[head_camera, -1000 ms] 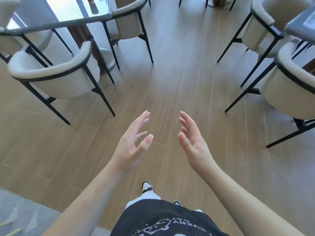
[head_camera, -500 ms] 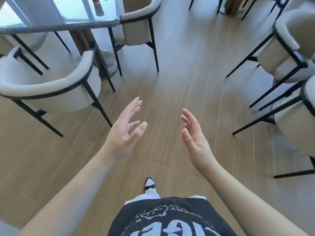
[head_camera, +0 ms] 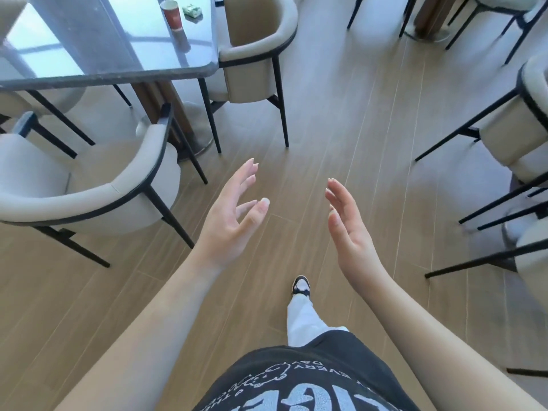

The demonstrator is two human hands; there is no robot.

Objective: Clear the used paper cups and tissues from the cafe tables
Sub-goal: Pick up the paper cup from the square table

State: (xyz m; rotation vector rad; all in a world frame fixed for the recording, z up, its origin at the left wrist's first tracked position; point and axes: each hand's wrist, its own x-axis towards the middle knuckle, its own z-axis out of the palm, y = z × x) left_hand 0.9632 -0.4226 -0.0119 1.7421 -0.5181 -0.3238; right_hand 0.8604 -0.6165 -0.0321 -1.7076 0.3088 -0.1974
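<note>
Head cam is all I've got, looking down at the floor [head_camera: 341,120]. Both hands are out in front, palms facing each other, holding nothing: left hand [head_camera: 229,216] with fingers spread loose, right hand [head_camera: 350,229] with fingers straight. The red paper cup [head_camera: 172,15] stands upright, long axis vertical, mouth up, way off at 11 o'clock on the glossy bench [head_camera: 118,66], well apart from both hands. Just beside it at its 3 o'clock sits a small green-and-white crumpled thing [head_camera: 192,11], maybe a tissue or wrapper, too small to tell. Two padded chairs [head_camera: 89,185] sit around the bench's near corner. Bench top is cut off at the frame edge.
</note>
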